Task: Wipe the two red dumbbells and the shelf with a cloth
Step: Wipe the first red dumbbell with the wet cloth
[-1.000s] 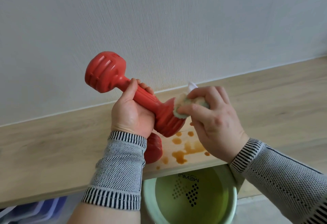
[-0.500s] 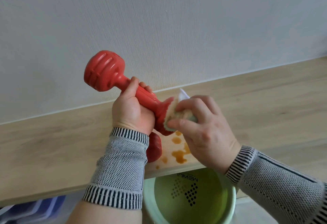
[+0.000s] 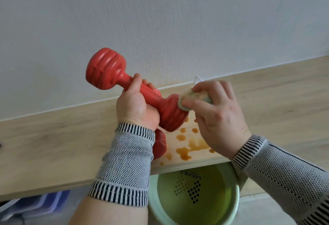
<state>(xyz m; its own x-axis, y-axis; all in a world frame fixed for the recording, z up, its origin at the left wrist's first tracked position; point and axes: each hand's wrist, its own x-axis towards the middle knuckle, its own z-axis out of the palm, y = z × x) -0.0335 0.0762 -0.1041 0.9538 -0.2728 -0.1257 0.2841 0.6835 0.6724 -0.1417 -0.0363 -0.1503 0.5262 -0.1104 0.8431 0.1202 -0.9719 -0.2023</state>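
I'm counting two dumbbells: left hand (image 3: 135,107) gripping one dumbbell (image 3: 124,84), right hand (image 3: 215,116) pinching the cloth (image 3: 192,98) against it (second dumbbell (image 3: 160,144) half hidden behind my sleeve (image 3: 124,164)); brown spills (image 3: 188,146) dotting the shelf (image 3: 53,144), basin (image 3: 195,198) below.

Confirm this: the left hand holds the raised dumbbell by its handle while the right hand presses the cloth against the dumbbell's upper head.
Not quite. In the head view the right hand presses the cloth against the lower head of the dumbbell, nearest the shelf, not the upper one. The left hand does hold the handle.
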